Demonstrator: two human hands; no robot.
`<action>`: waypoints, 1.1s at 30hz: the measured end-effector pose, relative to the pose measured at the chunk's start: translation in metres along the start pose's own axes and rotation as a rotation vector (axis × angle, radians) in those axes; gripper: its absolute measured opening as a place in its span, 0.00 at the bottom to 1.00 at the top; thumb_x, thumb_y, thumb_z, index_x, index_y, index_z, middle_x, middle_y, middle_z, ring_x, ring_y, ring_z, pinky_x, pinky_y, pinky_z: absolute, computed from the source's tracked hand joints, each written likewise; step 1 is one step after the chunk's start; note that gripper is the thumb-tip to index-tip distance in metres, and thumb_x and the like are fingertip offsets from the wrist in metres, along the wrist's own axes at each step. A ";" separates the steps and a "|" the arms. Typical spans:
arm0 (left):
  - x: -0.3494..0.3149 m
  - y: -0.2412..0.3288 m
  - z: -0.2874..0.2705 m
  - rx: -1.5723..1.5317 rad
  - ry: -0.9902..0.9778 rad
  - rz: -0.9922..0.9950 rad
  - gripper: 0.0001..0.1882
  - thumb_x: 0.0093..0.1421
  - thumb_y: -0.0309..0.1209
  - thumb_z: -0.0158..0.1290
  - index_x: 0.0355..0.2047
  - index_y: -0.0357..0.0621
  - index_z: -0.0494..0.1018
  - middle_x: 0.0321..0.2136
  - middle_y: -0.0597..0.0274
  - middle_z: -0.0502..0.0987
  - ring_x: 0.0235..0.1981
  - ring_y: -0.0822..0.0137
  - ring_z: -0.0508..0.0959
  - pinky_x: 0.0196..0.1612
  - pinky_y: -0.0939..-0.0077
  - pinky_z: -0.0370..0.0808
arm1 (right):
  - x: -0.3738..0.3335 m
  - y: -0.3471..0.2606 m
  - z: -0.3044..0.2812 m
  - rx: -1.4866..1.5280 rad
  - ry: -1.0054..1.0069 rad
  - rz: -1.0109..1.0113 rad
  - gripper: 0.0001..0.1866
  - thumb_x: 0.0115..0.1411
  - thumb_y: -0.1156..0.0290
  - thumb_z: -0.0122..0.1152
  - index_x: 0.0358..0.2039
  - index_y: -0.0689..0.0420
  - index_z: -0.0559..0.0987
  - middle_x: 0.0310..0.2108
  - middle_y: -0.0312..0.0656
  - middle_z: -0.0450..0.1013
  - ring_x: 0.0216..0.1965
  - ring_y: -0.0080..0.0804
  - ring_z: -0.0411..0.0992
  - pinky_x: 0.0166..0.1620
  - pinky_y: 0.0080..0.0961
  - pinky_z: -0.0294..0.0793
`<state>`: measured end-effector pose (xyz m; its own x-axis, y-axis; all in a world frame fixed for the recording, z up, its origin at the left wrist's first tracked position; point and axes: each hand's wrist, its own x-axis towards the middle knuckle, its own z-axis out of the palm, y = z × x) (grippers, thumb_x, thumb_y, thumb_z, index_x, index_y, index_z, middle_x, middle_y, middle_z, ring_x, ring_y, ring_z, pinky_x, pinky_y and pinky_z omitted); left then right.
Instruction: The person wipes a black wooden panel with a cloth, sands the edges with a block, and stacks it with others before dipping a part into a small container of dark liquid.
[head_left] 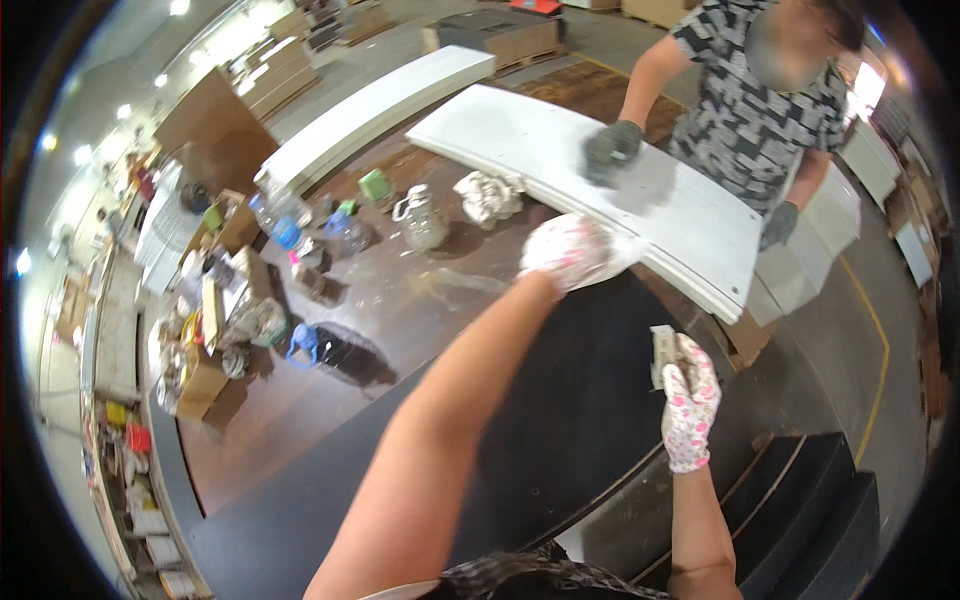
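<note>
My left hand, in a white floral glove, is closed on a crumpled white cloth above the far end of a black panel, beside the edge of the stacked white panels. My right hand, in a matching glove, grips a small pale flat strip upright between thumb and fingers, over the panel's right edge. What the strip is I cannot make out. Across from me a co-worker's dark-gloved hand rests on the white panel; the other dark glove is beside its right side.
On the brown table stand a clear jug, a dark bottle with a blue handle, several other bottles, and a white rag bundle. A cluttered cardboard box is at left. Black curved pieces lie at lower right.
</note>
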<state>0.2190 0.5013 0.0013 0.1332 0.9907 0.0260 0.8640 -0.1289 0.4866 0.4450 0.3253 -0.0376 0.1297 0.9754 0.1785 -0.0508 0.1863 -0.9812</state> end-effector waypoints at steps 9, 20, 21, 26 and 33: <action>-0.090 -0.028 -0.023 0.175 0.232 -0.069 0.11 0.56 0.36 0.52 0.31 0.49 0.83 0.34 0.54 0.82 0.40 0.52 0.83 0.42 0.58 0.80 | 0.007 0.004 -0.009 -0.230 0.009 -0.065 0.20 0.68 0.76 0.53 0.59 0.63 0.72 0.59 0.45 0.70 0.59 0.34 0.69 0.64 0.32 0.66; -0.517 -0.251 -0.139 0.435 0.484 -0.553 0.09 0.60 0.38 0.56 0.37 0.55 0.82 0.30 0.55 0.81 0.34 0.48 0.81 0.38 0.56 0.78 | 0.030 0.032 -0.033 -0.410 -0.041 -0.254 0.20 0.70 0.72 0.52 0.60 0.65 0.71 0.60 0.47 0.69 0.60 0.36 0.67 0.65 0.33 0.64; -0.553 -0.270 -0.150 0.455 0.499 -0.604 0.09 0.60 0.38 0.56 0.37 0.55 0.83 0.31 0.55 0.82 0.35 0.49 0.81 0.40 0.57 0.78 | 0.037 0.039 -0.040 -0.405 -0.026 -0.243 0.20 0.70 0.72 0.52 0.60 0.65 0.71 0.60 0.47 0.69 0.60 0.36 0.67 0.65 0.33 0.65; -0.698 -0.347 -0.198 0.440 0.560 -0.830 0.10 0.61 0.38 0.55 0.38 0.53 0.83 0.34 0.56 0.82 0.39 0.51 0.81 0.44 0.59 0.78 | 0.022 0.018 -0.016 -0.281 0.067 -0.191 0.22 0.69 0.69 0.55 0.60 0.65 0.71 0.60 0.48 0.68 0.59 0.36 0.69 0.61 0.33 0.70; -0.851 -0.445 -0.251 0.588 0.414 -1.128 0.13 0.62 0.40 0.53 0.41 0.52 0.82 0.38 0.55 0.83 0.43 0.53 0.82 0.48 0.62 0.78 | -0.094 -0.012 0.172 -0.231 -0.250 -0.294 0.21 0.66 0.76 0.58 0.59 0.60 0.73 0.58 0.42 0.71 0.57 0.32 0.70 0.61 0.30 0.69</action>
<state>-0.4010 -0.2743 -0.0178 -0.8524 0.4932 0.1734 0.4966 0.8676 -0.0263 0.2634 0.2520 -0.0303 -0.1397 0.8888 0.4366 0.1787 0.4563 -0.8717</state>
